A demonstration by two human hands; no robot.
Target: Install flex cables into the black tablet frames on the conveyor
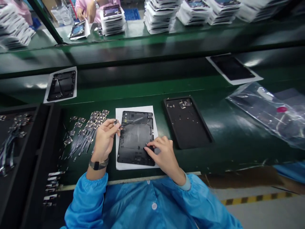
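Observation:
A black tablet back cover (135,143) lies inner side up on a white sheet (156,128) in front of me. My left hand (105,136) is closed in a pinch on a small circuit board with a ribbon cable (116,121) at the cover's upper left edge. Its dark strip reaches over the upper part of the cover. My right hand (164,152) is bent over the cover's lower right edge, thumb and forefinger nearly together. A tiny dark thing shows at those fingertips, too small to name. Left of the cover lie several more circuit boards with ribbon cables (91,125).
A black tray (190,127) with small parts sits to the right, near a clear plastic bag (264,111). Black bins (45,143) stand left. Tablet parts (62,85) (232,67) lie on the belt behind. Across it, a person's hands (87,11) work near stacks (162,16).

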